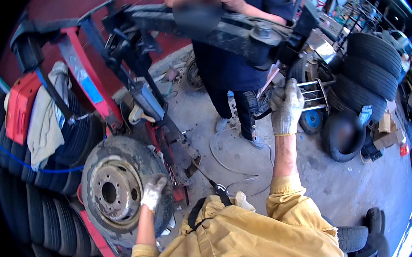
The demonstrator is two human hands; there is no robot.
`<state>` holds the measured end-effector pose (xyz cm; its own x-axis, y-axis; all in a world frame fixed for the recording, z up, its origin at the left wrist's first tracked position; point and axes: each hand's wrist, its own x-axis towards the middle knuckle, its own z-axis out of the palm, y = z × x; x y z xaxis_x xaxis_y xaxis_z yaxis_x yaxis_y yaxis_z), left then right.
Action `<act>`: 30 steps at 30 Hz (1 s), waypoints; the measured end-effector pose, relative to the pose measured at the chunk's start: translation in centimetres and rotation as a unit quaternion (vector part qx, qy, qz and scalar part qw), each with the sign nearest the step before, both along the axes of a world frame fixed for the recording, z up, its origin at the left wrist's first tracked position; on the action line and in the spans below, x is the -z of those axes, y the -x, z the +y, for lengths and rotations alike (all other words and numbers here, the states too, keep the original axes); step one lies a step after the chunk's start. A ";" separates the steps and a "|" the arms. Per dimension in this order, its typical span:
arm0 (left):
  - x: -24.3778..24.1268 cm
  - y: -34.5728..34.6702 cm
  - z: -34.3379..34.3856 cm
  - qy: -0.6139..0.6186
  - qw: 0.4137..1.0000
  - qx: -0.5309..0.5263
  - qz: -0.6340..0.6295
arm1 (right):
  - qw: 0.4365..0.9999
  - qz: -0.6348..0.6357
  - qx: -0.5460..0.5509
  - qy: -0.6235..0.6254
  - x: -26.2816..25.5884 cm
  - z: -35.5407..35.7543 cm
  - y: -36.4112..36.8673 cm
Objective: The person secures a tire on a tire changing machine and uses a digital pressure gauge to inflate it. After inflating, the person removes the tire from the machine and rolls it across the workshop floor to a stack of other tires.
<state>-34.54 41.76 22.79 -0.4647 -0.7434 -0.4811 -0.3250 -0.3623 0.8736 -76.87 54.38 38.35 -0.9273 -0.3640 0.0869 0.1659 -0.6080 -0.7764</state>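
A large tire on a steel wheel rim (118, 195) stands tilted at the left, against the red and black frame of a tire-changing machine (167, 143). My left hand (155, 191), in a light knit glove, lies on the tire's right sidewall beside the rim edge. My right hand (287, 103), in a soiled knit glove, is raised right of centre with its fingers closed round a dark part, probably a handle, hanging below the machine's black arm (235, 41); the part is mostly hidden. The rim shows a round centre hole and worn, stained paint.
Another person in dark clothes (219, 68) stands behind the arm, both hands near it. A thin hose (227, 167) lies on the concrete floor. Stacked tires (366, 70) and cardboard boxes (386, 134) are at the right; more tires (52, 222), a red case (22, 108) and a cloth (46, 131) are left.
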 end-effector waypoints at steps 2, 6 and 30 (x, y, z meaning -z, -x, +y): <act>0.5 -2.2 0.9 0.018 0.997 -0.046 -0.054 | 0.999 0.030 0.013 -0.009 1.0 0.1 0.1; 1.8 -6.2 0.6 0.232 0.952 -0.059 -0.191 | 0.999 0.040 0.019 0.005 0.4 0.4 0.0; 8.2 -7.3 2.0 0.414 0.810 -0.216 -0.355 | 0.998 0.043 0.019 -0.052 4.5 -1.3 -5.2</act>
<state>-27.21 43.77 14.58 0.1008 -0.9672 0.2331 -0.8507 0.0377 0.5242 -71.63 53.09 33.87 -0.9312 -0.3400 0.1311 0.0736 -0.5278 -0.8462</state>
